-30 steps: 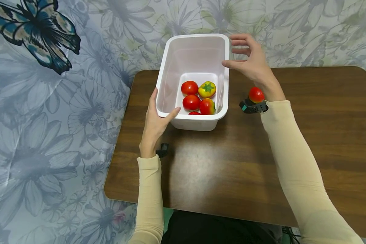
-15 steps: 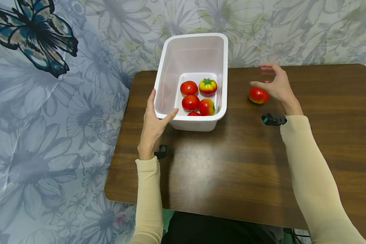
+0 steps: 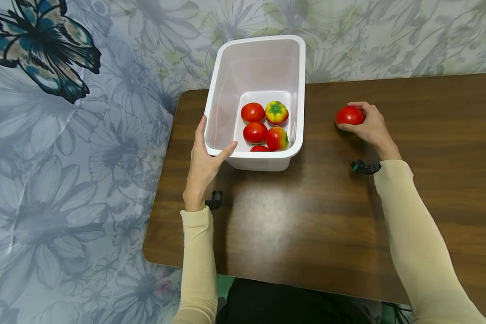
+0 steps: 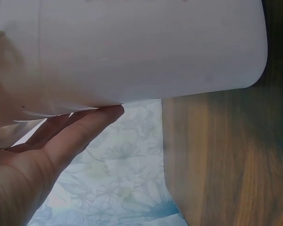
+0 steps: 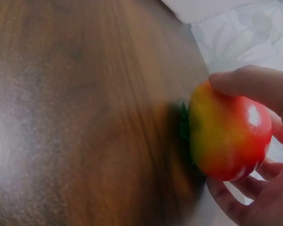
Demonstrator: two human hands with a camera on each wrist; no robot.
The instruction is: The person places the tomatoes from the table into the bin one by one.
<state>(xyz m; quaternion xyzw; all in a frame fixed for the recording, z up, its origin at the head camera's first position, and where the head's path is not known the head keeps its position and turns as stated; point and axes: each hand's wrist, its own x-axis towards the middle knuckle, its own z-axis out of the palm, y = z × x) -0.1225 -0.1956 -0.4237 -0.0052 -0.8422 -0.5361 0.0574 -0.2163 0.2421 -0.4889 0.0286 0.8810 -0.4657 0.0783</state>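
Observation:
In the head view my right hand (image 3: 373, 128) grips a red tomato (image 3: 349, 115) over the right part of the table, thumb on one side and fingers on the other. Seen from the right wrist, this tomato (image 5: 228, 134) has a yellow-green flank and a green leafy top turned toward the wood; whether it touches the table I cannot tell. My left hand (image 3: 204, 166) rests on the near left corner of a white plastic bin (image 3: 263, 161), its extended fingers (image 4: 85, 132) against the wall. Inside lie several tomatoes (image 3: 255, 133), red or yellow-red, one partly hidden by the front rim.
The brown wooden table (image 3: 291, 234) carries the bin at its back left. Behind and to the left hangs flowered fabric (image 3: 65, 202) with a blue butterfly (image 3: 44, 47). Bare wood lies between the bin and my right hand.
My right hand has left the bin's right rim, moved right and down to the tomato on the table, and closed round it. My left hand has stayed at the bin's corner.

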